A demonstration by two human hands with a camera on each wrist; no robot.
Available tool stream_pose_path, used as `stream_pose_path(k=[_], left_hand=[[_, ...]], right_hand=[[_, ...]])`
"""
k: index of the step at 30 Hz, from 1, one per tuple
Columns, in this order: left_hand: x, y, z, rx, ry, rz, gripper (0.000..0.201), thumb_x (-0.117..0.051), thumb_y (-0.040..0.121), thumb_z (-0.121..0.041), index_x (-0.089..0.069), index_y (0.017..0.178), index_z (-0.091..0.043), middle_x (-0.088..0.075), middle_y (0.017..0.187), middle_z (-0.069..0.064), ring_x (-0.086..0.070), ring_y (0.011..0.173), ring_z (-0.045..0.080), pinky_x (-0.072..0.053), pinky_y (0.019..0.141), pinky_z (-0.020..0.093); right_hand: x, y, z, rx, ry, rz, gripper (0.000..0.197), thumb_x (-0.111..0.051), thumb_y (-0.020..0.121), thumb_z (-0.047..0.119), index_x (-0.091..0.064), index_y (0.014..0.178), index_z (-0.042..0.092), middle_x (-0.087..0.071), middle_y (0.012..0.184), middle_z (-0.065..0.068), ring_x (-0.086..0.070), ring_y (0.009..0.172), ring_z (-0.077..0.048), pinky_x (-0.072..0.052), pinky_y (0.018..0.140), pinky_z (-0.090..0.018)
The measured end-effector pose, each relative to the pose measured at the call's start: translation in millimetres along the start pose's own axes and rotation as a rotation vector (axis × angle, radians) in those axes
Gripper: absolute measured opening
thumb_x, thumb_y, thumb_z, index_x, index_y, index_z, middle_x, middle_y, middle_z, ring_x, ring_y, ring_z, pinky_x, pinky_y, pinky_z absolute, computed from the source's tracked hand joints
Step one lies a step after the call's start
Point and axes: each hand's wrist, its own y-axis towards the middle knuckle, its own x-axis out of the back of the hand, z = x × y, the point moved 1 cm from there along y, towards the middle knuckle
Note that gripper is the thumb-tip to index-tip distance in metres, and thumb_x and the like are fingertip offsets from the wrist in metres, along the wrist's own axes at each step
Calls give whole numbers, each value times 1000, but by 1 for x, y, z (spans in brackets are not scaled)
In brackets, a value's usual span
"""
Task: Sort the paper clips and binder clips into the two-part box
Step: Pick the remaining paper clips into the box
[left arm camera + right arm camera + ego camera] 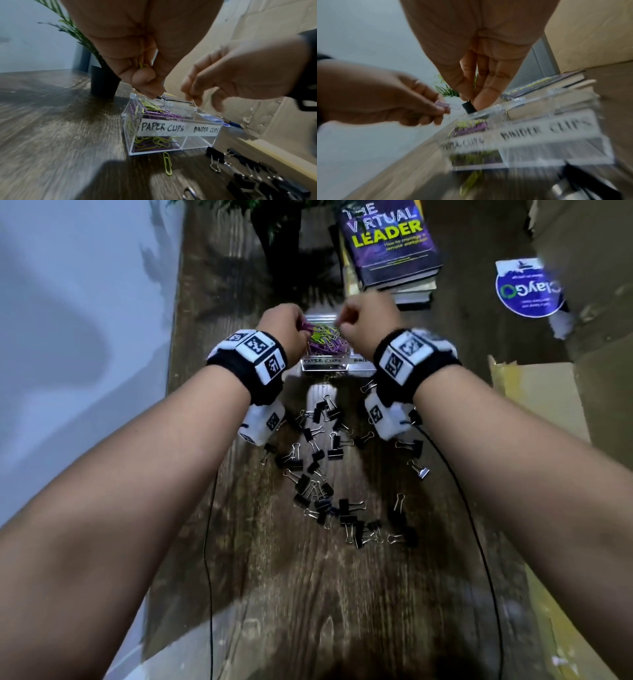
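A clear two-part box (325, 365) (202, 143) (556, 151) stands on the wooden table, labelled PAPER CLIPS on the left and BINDER CLIPS on the right. Purple and yellow-green paper clips (325, 337) (150, 108) fill the left part; the right part holds nothing. My left hand (287, 326) (145, 81) (423, 108) hovers over the left part and grips purple and yellow-green paper clips. My right hand (363, 316) (193, 94) (471, 94) hovers by the divider, pinching a thin pale wire, seemingly a paper clip. Several black binder clips (325, 460) (248, 169) lie in front of the box.
One yellow-green paper clip (167, 165) lies just before the box. A black plant pot (281, 244) (102, 81) and stacked books (390, 244) stand behind it. Cardboard (541, 405) borders the right, a blue round label (527, 289) lies far right, and a wall runs along the left.
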Motion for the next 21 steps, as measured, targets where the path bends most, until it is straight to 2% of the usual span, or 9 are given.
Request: stream_pose_path(k=[2, 5, 7, 9, 12, 16, 21], left_hand=[[-3, 8, -8, -27, 75, -1, 18, -53, 90, -16, -65, 103, -10, -67, 108, 11, -60, 104, 27, -44, 83, 30], [-8, 18, -18, -58, 176, 41, 21, -51, 90, -11, -65, 104, -5, -65, 112, 16, -58, 107, 31, -44, 88, 33], [-10, 24, -22, -74, 243, 70, 22, -52, 89, -11, -66, 104, -4, -66, 109, 19, -60, 103, 35, -48, 88, 37], [-10, 28, -25, -100, 280, 91, 22, -55, 87, -13, -68, 102, -4, -67, 105, 20, -62, 99, 37, -52, 85, 39], [-12, 30, -26, -143, 282, 89, 19, -58, 85, -15, -67, 102, -10, -66, 107, 18, -61, 101, 35, -51, 86, 37], [-14, 26, -24, -178, 209, 57, 26, -59, 81, -13, -65, 106, -18, -64, 114, 13, -59, 104, 30, -48, 87, 33], [-19, 12, -16, -141, 29, -3, 35, -55, 80, -8, -64, 112, -18, -67, 113, 8, -62, 103, 23, -49, 92, 29]], right_hand=[[-13, -19, -9, 2, -44, 90, 20, -56, 86, 12, -73, 97, 14, -71, 100, -7, -64, 97, -22, -50, 85, -29], [-43, -38, -20, 50, -179, 282, 29, -54, 90, 15, -66, 113, 26, -65, 116, -6, -62, 102, -24, -45, 80, -28], [-58, -40, -22, 90, -272, 337, 39, -49, 92, 16, -56, 127, 32, -57, 126, -8, -61, 107, -29, -48, 83, -32], [-67, -38, -22, 100, -351, 353, 43, -45, 94, 15, -49, 133, 32, -51, 133, -12, -60, 108, -35, -51, 88, -38], [-69, -36, -20, 96, -426, 333, 37, -44, 94, 14, -53, 129, 22, -48, 132, -17, -61, 102, -37, -51, 89, -40], [-68, -38, -19, 118, -431, 287, 20, -43, 93, 8, -54, 109, 8, -56, 116, -16, -61, 97, -36, -47, 76, -39], [-70, -45, -23, 66, -429, 324, 29, -42, 90, 1, -47, 119, 0, -55, 121, -18, -56, 111, -36, -45, 82, -43]])
